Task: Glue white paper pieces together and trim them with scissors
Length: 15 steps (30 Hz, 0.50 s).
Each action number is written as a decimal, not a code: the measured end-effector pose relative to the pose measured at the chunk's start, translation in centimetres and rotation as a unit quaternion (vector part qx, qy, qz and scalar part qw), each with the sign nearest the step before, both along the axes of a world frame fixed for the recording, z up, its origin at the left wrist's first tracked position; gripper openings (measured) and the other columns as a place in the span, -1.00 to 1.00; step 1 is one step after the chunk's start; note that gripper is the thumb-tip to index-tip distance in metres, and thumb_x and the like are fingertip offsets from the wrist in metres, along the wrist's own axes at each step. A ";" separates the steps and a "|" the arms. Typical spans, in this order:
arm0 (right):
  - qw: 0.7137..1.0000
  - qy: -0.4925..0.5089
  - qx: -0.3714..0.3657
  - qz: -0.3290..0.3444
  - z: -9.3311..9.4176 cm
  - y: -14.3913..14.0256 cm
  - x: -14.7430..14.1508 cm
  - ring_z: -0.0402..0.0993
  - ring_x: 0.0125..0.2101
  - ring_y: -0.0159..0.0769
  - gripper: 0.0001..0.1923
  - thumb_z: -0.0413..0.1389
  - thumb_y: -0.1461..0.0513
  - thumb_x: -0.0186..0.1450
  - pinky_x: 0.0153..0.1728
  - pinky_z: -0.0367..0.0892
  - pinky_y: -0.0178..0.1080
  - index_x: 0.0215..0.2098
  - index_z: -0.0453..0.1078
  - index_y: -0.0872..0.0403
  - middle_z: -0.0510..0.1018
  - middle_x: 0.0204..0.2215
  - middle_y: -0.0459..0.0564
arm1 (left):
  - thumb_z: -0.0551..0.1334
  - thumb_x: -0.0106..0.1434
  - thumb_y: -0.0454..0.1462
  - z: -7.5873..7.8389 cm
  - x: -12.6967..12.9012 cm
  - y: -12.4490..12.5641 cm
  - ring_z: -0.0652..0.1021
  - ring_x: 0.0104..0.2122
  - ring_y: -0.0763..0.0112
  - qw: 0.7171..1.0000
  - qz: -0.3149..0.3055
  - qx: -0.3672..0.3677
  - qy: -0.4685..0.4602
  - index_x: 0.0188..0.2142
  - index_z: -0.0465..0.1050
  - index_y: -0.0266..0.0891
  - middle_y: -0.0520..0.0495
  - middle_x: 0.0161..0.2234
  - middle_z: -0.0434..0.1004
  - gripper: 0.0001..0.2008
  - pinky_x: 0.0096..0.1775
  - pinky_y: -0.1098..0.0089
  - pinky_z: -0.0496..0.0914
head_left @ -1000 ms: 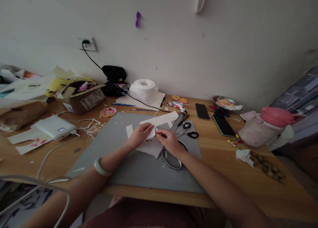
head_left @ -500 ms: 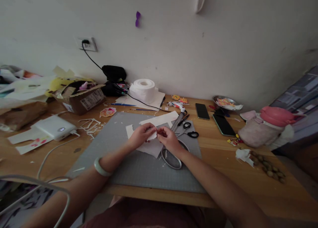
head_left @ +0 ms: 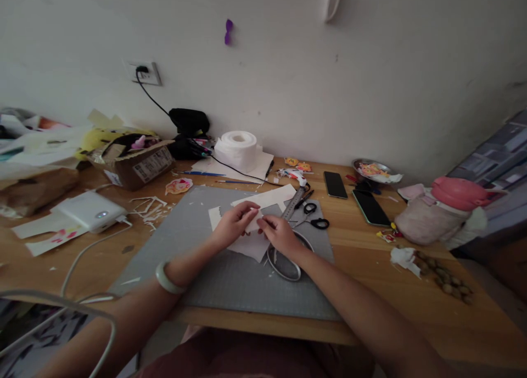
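Note:
Above the grey cutting mat (head_left: pixel 230 287), my left hand (head_left: pixel 235 224) is closed, its thumb and fingers pinching a small piece of white paper (head_left: pixel 254 224). My right hand (head_left: pixel 280 234) is closed too and grips the right edge of that same piece. Larger white paper sheets (head_left: pixel 251 247) lie on the mat beneath both hands. Under my right wrist sits a grey oval ring (head_left: pixel 288 276), partly covered. Black-handled scissors (head_left: pixel 319 223) and a metal ruler (head_left: pixel 293 202) lie just beyond my right hand.
Two phones (head_left: pixel 335 184), a metal bowl (head_left: pixel 373 169) and a pink-lidded bottle (head_left: pixel 436 219) stand to the right. A white glue gun (head_left: pixel 297 175) and paper roll (head_left: pixel 236 149) are at the back. Leftward are a cardboard box (head_left: pixel 132 161), a white power bank (head_left: pixel 88 210) and its cable.
The small piece of paper has turned between my fingers, and more of its face shows. My right hand has shifted its finger grip slightly. Everything on the table stays put.

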State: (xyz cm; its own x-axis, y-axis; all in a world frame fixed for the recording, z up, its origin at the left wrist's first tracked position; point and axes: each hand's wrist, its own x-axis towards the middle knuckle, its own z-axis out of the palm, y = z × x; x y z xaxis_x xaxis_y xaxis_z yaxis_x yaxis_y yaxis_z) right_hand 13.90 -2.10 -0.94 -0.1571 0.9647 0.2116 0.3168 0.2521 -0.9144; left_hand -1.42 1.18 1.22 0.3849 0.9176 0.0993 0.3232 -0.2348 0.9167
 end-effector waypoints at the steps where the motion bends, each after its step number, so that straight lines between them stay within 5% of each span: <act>1: 1.000 0.005 -0.007 -0.012 0.0 0.0 0.0 0.24 -0.61 -0.41 -0.61 -0.03 -0.03 0.25 -0.55 0.11 -0.34 -0.54 0.30 0.08 0.36 -0.65 -0.12 | 0.09 0.16 -0.05 0.0 0.0 0.0 0.37 -0.66 0.54 1.000 0.001 -0.008 -0.018 -0.16 0.36 -0.23 0.06 -0.50 0.39 -0.64 -0.61 0.49 0.31; 6: 0.999 0.009 -0.023 -0.049 0.1 0.1 -0.1 0.22 -0.64 -0.43 -0.54 -0.06 -0.11 0.24 -0.57 0.11 -0.35 -0.54 0.28 0.08 0.33 -0.68 -0.13 | 0.19 0.09 -0.11 -0.2 0.1 0.2 0.43 -0.64 0.58 0.997 -0.009 -0.014 -0.079 -0.20 0.34 -0.23 0.00 -0.34 0.46 -0.67 -0.56 0.48 0.37; 15: 0.998 0.030 -0.031 -0.037 0.2 0.1 -0.2 0.23 -0.65 -0.44 -0.57 -0.04 -0.10 0.22 -0.59 0.10 -0.35 -0.52 0.27 0.07 0.37 -0.63 -0.12 | 0.21 0.08 -0.16 -0.2 0.2 0.4 0.39 -0.68 0.58 0.991 -0.006 -0.050 -0.122 -0.28 0.34 -0.25 0.09 -0.55 0.42 -0.75 -0.60 0.50 0.34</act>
State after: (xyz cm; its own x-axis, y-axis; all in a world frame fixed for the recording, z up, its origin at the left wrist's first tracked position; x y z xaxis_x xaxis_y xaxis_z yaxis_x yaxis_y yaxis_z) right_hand 13.66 -2.04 -0.77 -0.0745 0.9847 0.1577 0.2758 0.1723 -0.9456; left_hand -1.22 1.57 1.02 0.3723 0.9228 0.0993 0.0865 -0.1411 0.9862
